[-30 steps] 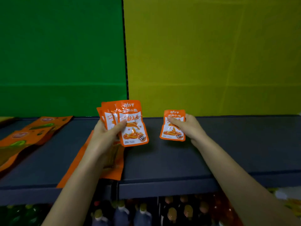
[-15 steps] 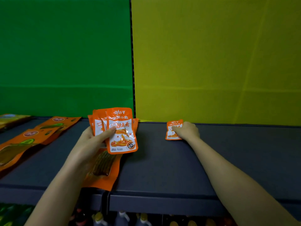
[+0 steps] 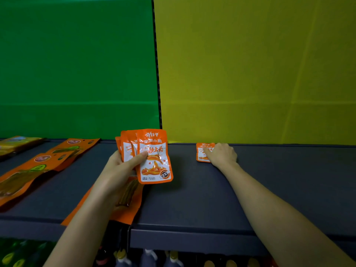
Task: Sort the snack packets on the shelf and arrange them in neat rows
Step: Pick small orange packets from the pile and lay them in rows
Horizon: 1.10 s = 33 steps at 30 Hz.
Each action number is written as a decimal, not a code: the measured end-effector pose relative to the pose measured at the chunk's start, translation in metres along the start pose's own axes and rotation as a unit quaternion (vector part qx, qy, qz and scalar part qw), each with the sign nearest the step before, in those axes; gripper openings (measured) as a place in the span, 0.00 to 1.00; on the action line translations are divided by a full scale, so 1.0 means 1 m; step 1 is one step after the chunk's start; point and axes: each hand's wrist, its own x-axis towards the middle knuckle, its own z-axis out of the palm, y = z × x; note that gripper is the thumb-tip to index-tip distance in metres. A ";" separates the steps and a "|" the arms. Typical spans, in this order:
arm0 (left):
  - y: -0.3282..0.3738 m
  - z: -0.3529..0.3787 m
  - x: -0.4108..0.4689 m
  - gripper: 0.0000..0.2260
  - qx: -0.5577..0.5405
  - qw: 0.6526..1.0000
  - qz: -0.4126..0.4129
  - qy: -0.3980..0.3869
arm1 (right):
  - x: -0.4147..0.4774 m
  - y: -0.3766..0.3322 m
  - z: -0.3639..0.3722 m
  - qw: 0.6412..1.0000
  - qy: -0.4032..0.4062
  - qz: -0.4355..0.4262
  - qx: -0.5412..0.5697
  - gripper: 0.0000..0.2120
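Observation:
My left hand (image 3: 123,168) holds a fanned stack of small orange snack packets (image 3: 154,158) upright above the dark shelf (image 3: 192,199), thumb pressed on the front one. My right hand (image 3: 221,154) reaches to the back of the shelf and rests on a single small orange packet (image 3: 202,151) lying flat against the yellow back wall; its fingers cover the packet's right half. A long orange packet (image 3: 129,199) lies on the shelf under my left forearm.
Several long orange packets (image 3: 48,162) lie in a diagonal group at the shelf's left, with a yellowish packet (image 3: 17,141) at the far left. Green and yellow panels back the shelf. Bottles (image 3: 123,257) stand on the level below the front edge.
My right hand carried the single small packet from mid-shelf to the back wall and set it down flat. The left hand's stack stayed roughly in place.

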 end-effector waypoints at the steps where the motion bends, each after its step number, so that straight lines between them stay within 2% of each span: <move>1: 0.000 0.001 -0.001 0.05 0.000 1.000 -0.002 0.000 | 0.000 0.000 0.000 1.000 0.000 0.000 -0.001 0.25; 5: 0.000 0.007 -0.005 0.05 -0.003 1.000 -0.004 -0.010 | -0.007 -0.003 -0.006 1.000 0.007 0.009 0.012 0.29; 8: 0.000 0.013 -0.007 0.04 -0.019 1.000 -0.002 -0.019 | -0.021 -0.018 -0.026 0.993 0.042 -0.064 0.092 0.27; 9: 0.000 0.015 -0.008 0.05 -0.020 1.000 -0.003 -0.023 | -0.028 -0.025 -0.034 0.982 0.031 -0.103 0.155 0.26; 11: -0.001 0.019 -0.008 0.04 -0.020 0.999 -0.002 -0.030 | -0.050 -0.038 -0.048 0.943 -0.043 -0.162 0.286 0.25; 13: -0.003 0.024 -0.009 0.04 -0.033 0.999 0.004 -0.035 | -0.076 -0.046 -0.054 0.911 -0.098 -0.195 0.349 0.21; 16: -0.005 0.031 -0.010 0.05 -0.040 0.998 0.012 -0.036 | -0.096 -0.047 -0.054 0.881 -0.127 -0.182 0.418 0.13; 19: -0.005 0.035 -0.010 0.03 -0.079 0.996 0.000 -0.034 | -0.101 -0.042 -0.056 0.838 -0.174 -0.147 0.496 0.09; 21: -0.003 0.036 -0.011 0.05 -0.092 0.995 -0.011 -0.032 | -0.101 -0.038 -0.058 0.823 -0.195 -0.132 0.517 0.08; 24: 0.002 0.034 -0.012 0.09 -0.108 0.994 -0.003 -0.019 | -0.095 -0.028 -0.066 0.803 -0.185 -0.117 0.555 0.02; 26: 0.005 0.028 -0.012 0.08 -0.118 0.993 0.003 -0.004 | -0.086 -0.014 -0.075 0.812 -0.136 -0.093 0.560 0.02; 29: 0.008 0.014 -0.009 0.05 -0.108 0.994 0.003 0.024 | -0.073 0.016 -0.081 0.853 -0.079 -0.048 0.514 0.09; 31: 0.009 0.007 -0.007 0.06 -0.096 0.995 0.007 0.032 | -0.071 0.032 -0.075 0.882 -0.100 -0.031 0.459 0.12; 33: 0.010 0.005 -0.007 0.07 -0.093 0.995 0.008 0.035 | -0.074 0.039 -0.063 0.897 -0.134 -0.016 0.421 0.13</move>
